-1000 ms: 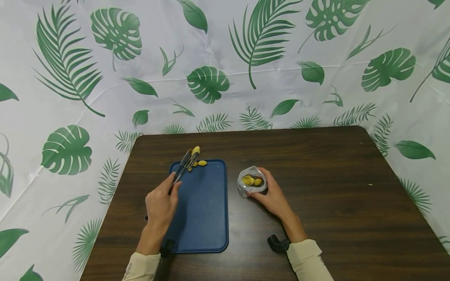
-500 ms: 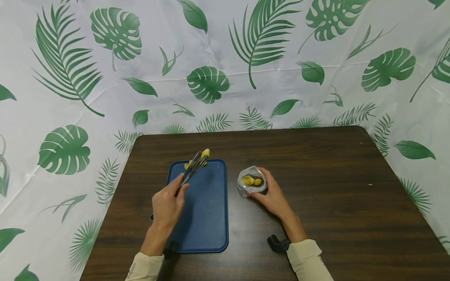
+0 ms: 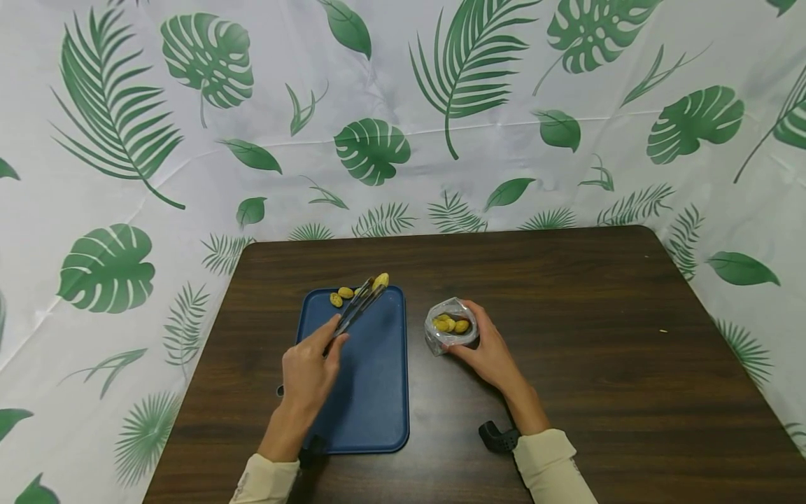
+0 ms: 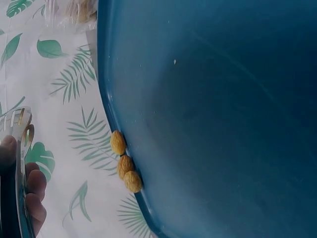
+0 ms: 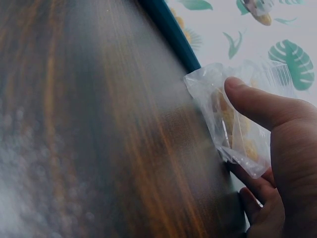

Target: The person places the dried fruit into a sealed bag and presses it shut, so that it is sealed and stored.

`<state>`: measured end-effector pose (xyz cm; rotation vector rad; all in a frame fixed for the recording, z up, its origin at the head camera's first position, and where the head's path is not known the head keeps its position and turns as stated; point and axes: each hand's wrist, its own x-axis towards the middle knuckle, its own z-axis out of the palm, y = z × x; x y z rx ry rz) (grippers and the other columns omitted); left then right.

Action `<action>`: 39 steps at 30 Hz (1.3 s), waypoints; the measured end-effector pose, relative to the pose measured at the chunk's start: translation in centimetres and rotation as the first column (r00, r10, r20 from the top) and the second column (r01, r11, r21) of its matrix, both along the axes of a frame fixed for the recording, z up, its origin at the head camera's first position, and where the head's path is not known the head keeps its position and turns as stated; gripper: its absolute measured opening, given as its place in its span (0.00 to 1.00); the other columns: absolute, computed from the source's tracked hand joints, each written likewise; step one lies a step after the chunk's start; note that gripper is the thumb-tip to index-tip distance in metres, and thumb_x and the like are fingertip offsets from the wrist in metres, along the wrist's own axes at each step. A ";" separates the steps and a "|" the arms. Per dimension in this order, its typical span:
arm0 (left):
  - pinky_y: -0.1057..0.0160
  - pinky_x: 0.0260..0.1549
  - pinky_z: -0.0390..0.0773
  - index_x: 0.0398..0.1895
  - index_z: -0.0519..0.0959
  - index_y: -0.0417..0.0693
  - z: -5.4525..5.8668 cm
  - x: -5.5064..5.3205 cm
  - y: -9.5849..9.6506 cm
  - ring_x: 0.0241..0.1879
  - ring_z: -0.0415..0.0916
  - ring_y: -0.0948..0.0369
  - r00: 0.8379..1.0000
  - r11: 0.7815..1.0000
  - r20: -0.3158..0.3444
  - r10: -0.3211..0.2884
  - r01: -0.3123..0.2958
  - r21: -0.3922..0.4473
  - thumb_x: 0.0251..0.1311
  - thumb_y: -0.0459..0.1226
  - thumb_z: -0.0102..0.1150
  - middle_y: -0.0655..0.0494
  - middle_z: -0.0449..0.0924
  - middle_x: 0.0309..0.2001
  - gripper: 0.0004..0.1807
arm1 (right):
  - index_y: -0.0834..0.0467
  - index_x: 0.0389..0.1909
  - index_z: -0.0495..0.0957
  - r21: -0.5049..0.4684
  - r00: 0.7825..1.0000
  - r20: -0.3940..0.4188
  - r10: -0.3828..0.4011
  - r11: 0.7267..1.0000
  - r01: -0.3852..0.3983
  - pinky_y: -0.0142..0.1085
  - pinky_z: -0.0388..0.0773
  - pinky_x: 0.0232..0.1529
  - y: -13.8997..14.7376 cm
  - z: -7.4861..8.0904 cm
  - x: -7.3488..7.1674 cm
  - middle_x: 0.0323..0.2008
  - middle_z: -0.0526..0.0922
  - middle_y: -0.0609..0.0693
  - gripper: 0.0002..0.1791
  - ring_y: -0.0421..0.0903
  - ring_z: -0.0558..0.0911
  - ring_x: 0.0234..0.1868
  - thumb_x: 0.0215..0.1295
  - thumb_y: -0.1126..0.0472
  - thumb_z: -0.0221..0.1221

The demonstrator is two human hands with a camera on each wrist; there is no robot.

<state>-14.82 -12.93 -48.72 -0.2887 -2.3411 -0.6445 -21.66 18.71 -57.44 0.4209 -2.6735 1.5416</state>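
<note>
My left hand holds metal tongs, slanted over the far end of a blue tray. Between the tongs' tips sits a small yellow-brown piece, wrinkled like dried fruit. Three similar pieces lie along the tray's far rim; in the head view the tongs partly cover one. My right hand grips a clear plastic bag, its mouth facing up, with several of the same pieces inside. The right wrist view shows the thumb across the bag, fingers on its other side.
The dark wooden table extends well to the right of the bag. A tiny pale scrap lies there. Behind the table hangs a white cloth printed with green leaves. The bag stands just right of the tray's right rim.
The tongs and my left hand have moved right over the tray with the piece, uncovering the pieces at the rim. My right hand and the bag have stayed put.
</note>
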 end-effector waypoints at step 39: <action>0.58 0.28 0.81 0.48 0.82 0.41 -0.3 0.1 2.0 0.33 0.85 0.56 0.984 0.985 0.036 -0.174 0.174 0.020 0.50 0.36 0.69 0.48 0.85 0.39 0.20 | 0.35 0.68 0.53 -0.006 1.000 -0.005 0.002 1.000 -0.002 0.57 0.61 0.61 0.0 0.2 0.0 0.63 0.65 0.44 0.48 0.47 0.66 0.62 0.47 0.41 0.69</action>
